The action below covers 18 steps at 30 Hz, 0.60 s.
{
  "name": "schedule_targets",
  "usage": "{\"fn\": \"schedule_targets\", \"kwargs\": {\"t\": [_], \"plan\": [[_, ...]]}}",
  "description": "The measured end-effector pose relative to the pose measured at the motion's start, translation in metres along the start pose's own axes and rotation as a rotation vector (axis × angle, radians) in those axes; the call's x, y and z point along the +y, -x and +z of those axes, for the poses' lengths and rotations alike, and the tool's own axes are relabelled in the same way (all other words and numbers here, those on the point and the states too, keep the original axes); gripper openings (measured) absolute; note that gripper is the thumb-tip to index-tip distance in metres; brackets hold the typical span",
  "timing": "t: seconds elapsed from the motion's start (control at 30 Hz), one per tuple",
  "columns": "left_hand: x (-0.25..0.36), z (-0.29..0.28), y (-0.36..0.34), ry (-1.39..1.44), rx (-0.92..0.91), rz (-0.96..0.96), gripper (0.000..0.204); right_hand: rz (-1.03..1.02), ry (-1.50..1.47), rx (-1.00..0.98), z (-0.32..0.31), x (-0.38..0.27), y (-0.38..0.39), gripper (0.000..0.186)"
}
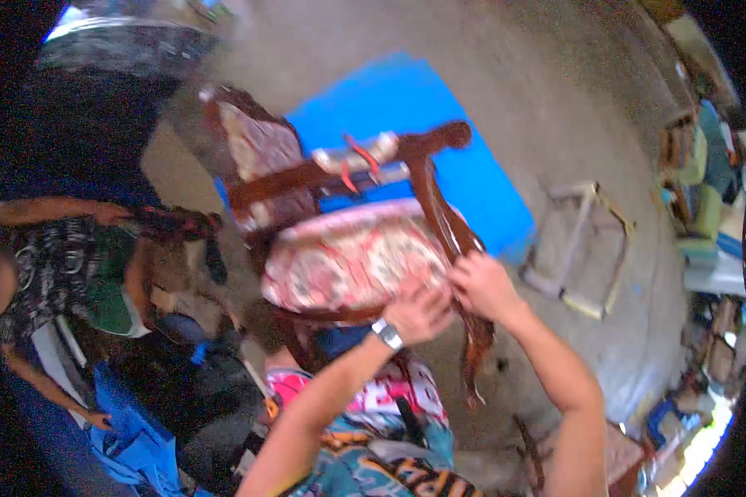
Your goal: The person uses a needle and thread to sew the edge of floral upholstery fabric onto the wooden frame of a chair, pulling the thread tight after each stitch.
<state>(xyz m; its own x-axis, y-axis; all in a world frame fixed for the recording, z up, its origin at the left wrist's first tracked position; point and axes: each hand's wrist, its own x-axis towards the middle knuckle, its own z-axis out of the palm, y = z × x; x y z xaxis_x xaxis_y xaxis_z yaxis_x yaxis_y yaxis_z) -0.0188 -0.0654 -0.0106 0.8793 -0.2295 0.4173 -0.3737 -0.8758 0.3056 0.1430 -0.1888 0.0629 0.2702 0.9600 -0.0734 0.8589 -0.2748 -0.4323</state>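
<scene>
A dark wooden chair (449, 226) with a pink-and-cream patterned seat (331, 265) and backrest (261, 145) is in front of me. A pale arm pad with red strips or tools (356, 161), too blurred to identify, is on its upper rail. My left hand (414, 311) lies on the seat's near right edge, fingers apart and bent. Just right of it, my right hand (481, 286) has its fingers curled on the wooden frame beside the seat corner. What lies under its fingertips is partly hidden.
A blue mat or board (373, 91) lies beneath the chair. A pale open frame (597, 248) is on the floor to the right. A co-worker (66, 273) at the left holds a dark object. Furniture pieces (696, 207) line the right edge; another chair (597, 455) is lower right.
</scene>
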Motion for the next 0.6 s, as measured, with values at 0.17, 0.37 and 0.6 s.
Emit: {"fn": "schedule_targets", "kwargs": {"t": [0.17, 0.37, 0.6], "plan": [[0.0, 0.011, 0.007, 0.094, 0.14, -0.263, 0.046, 0.099, -0.058, 0.086, 0.011, -0.005, 0.002, 0.017], [0.008, 0.008, 0.006, 0.079, 0.126, -0.285, 0.05, 0.2, -0.07, 0.386, 0.032, -0.008, 0.077, 0.029], [0.009, 0.01, 0.007, 0.077, 0.131, -0.295, 0.05, 0.056, -0.034, 0.306, 0.046, -0.013, 0.068, 0.036]]}}
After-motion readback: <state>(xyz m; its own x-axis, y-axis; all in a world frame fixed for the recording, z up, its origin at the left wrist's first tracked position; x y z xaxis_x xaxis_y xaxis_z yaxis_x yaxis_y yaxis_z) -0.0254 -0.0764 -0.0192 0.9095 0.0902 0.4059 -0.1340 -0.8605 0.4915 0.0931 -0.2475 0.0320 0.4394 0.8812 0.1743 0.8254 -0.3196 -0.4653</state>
